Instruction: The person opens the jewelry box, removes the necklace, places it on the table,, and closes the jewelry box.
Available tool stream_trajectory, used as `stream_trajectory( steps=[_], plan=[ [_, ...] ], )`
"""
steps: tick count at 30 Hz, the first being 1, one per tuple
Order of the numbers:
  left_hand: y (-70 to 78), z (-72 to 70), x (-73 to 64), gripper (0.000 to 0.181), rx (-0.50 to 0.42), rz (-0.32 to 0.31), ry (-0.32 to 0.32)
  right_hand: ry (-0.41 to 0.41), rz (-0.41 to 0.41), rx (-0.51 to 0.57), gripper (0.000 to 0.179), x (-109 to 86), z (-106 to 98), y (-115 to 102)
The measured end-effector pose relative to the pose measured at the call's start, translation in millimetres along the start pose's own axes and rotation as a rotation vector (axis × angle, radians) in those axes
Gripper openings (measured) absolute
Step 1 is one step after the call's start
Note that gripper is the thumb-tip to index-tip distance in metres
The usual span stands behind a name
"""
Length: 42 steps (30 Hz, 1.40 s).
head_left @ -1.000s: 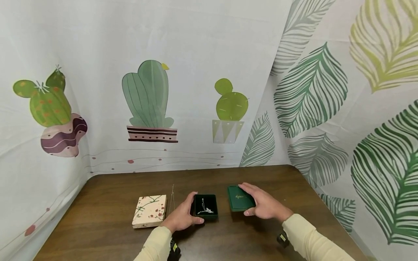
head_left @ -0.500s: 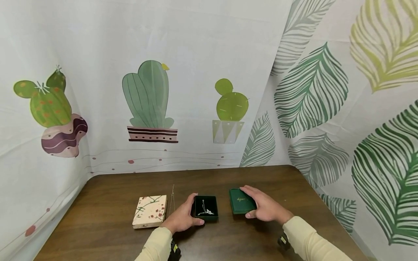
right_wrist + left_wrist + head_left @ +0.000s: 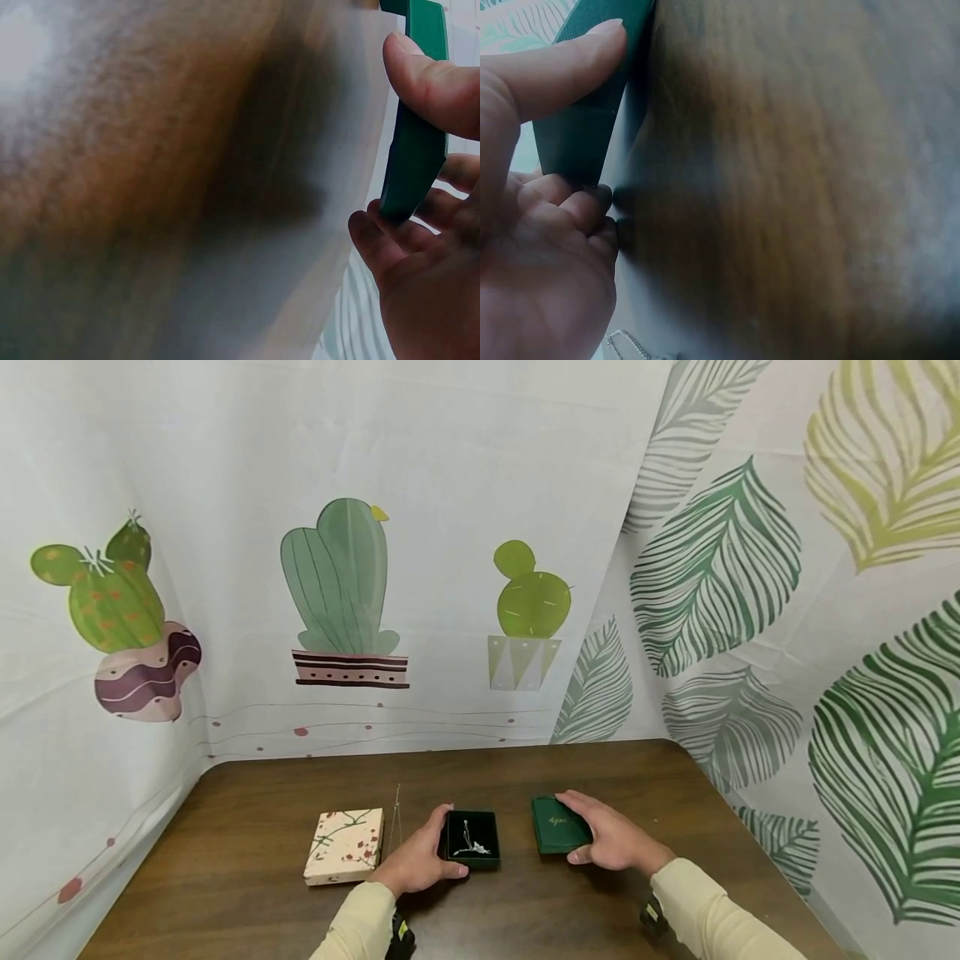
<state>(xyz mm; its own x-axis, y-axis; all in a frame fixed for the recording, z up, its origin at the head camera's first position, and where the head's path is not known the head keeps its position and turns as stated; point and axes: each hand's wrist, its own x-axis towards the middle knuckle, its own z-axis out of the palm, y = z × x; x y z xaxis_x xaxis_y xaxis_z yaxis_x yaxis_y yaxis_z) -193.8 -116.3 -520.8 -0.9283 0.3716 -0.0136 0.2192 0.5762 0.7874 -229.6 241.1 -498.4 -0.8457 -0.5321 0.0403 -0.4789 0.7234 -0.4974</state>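
Observation:
My left hand [image 3: 416, 860] grips the green jewelry box base [image 3: 483, 863] by its left side, thumb at the front and fingers behind. Inside, on a dark lining, lies a silver chain with a pendant [image 3: 477, 847]. To the right, my right hand [image 3: 611, 839] holds the green box lid [image 3: 557, 837], which bears gold lettering. Lid and base are apart. The left wrist view shows thumb and fingers on the box wall [image 3: 574, 142]. In the right wrist view, the lid [image 3: 416, 161] sits between thumb and fingers, seemingly raised off the table.
A cream box with a floral print [image 3: 343, 850] lies at the left on the brown wooden table [image 3: 247, 827]. Between it and my left hand lies a thin chain [image 3: 396, 814], partly hidden by the hand. A printed cloth [image 3: 450, 460] hangs behind the table.
My right hand has moved slightly right and toward me with the lid. The left hand and the box base have hardly moved.

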Motion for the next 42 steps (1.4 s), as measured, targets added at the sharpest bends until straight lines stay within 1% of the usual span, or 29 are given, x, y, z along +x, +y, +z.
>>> stream_trajectory(
  steps=[9, 13, 18, 25, 31, 35, 42],
  plan=[
    [0.1, -0.1, 0.9, 0.104, 0.007, 0.0, -0.014, -0.036, 0.002, 0.008, 0.09, -2.0, 6.8, 6.2],
    [-0.5, 0.0, 1.3, 0.104, -0.003, -0.009, -0.024, -0.046, 0.004, 0.025, 0.089, -3.8, 11.8, 11.1],
    [-2.9, 2.0, 1.0, 0.104, 0.008, 0.001, -0.022, -0.043, 0.001, 0.047, 0.088, -4.9, 17.0, 16.9],
    [-6.0, 3.2, 1.5, 0.102, 0.006, -0.003, -0.015, -0.045, -0.011, 0.059, 0.088, -4.1, 16.4, 17.2],
    [-5.4, -1.3, 1.5, 0.098, 0.007, 0.018, -0.002, -0.056, -0.004, 0.097, 0.087, -0.1, 14.1, 12.1],
    [-5.2, -2.2, 1.8, 0.096, 0.017, 0.027, 0.006, -0.046, 0.002, 0.093, 0.088, 1.5, 13.5, 12.6],
    [-6.4, 0.7, 0.7, 0.099, 0.018, 0.008, 0.001, -0.037, 0.019, 0.101, 0.096, -2.2, 17.7, 17.2]
  ],
)
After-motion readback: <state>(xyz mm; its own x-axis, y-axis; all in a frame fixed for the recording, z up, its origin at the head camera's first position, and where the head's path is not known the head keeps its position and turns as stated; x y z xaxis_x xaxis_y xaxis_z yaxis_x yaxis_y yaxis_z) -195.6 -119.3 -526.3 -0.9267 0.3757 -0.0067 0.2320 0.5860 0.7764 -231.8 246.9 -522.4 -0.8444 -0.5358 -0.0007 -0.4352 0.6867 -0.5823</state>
